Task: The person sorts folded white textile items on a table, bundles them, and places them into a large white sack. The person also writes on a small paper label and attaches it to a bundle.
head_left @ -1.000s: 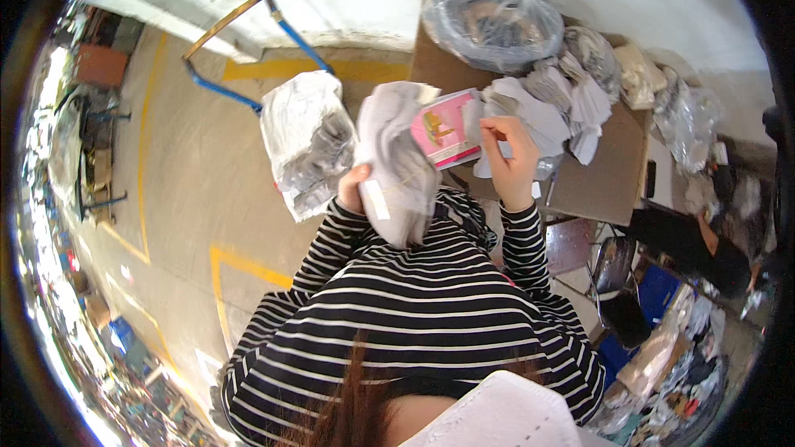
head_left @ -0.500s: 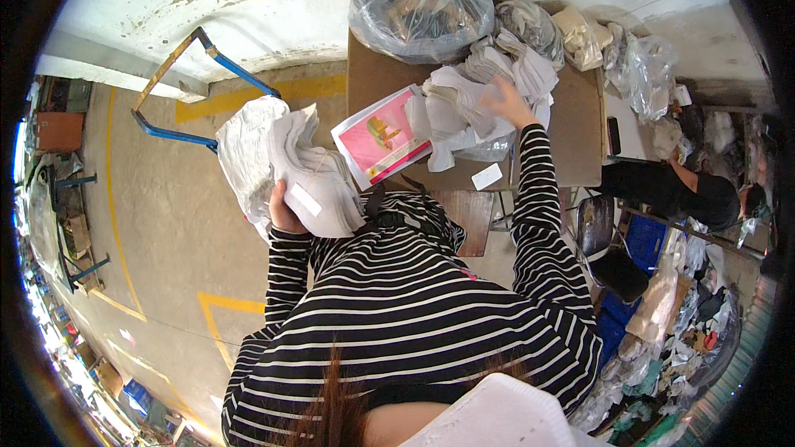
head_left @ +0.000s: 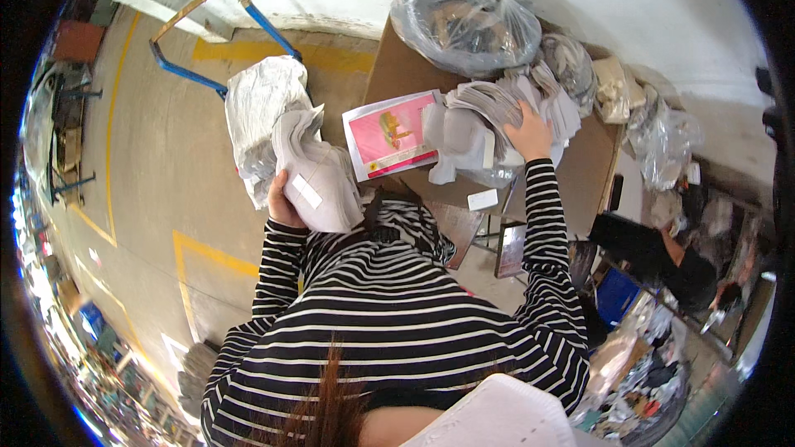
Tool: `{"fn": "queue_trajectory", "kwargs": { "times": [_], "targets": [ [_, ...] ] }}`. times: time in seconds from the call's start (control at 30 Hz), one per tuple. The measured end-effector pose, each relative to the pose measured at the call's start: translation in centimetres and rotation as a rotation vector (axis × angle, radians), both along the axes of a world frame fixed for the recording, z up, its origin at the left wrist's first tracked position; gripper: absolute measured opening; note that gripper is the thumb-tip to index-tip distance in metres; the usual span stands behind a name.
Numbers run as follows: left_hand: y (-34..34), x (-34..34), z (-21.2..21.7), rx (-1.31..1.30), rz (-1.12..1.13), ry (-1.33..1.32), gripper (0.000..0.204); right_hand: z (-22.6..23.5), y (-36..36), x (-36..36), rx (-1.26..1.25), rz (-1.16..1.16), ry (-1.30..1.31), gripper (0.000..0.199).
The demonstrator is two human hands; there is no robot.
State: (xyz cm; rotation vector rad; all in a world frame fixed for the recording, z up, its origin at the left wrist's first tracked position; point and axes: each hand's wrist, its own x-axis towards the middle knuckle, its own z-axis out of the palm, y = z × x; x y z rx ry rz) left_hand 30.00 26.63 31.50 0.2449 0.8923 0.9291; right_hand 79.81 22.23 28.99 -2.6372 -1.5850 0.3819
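My left hand [head_left: 283,200] is closed round the side of a thick stack of light grey, curved cut pieces [head_left: 319,161]. A blank-looking white label [head_left: 307,190] lies on that stack, which leans beside a crumpled white sack [head_left: 258,120]. My right hand [head_left: 530,132] grips the edge of layered grey cut pieces [head_left: 484,101] on the brown table, its thumb and fingers partly hidden among them. Left of this pile lies a pink printed sheet [head_left: 393,136]. A small white card [head_left: 482,199] sits at the table's near edge.
Clear plastic bags, one large and knotted [head_left: 472,21], line the back of the brown table [head_left: 389,66]. A blue trolley handle [head_left: 186,76] stands at the far left. Another person [head_left: 687,269] is at the right, near a heap of scraps [head_left: 646,381].
My right hand has come down onto the grey pile and closed on its edge; its fingers were spread before. The pile's upper pieces have shifted. My left hand keeps its hold, while the view has turned.
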Motion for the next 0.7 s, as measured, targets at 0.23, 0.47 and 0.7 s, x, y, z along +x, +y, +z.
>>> {"fn": "queue_trajectory", "kwargs": {
  "times": [0.23,0.47,0.7],
  "targets": [
    [-4.5,0.7,-0.5,-0.165,0.225,-0.025,0.063,-0.6,2.6,-6.2,-0.246,0.222,-0.371,0.084],
    [-7.9,0.5,-0.8,-0.263,0.441,-0.066,0.058,-0.1,5.1,-4.1,-0.279,0.128,-0.325,0.093],
    [-8.3,-4.8,-0.1,-0.307,0.544,0.004,0.059,5.0,6.7,-2.7,-0.217,0.109,-0.044,0.079]
  ]
}}
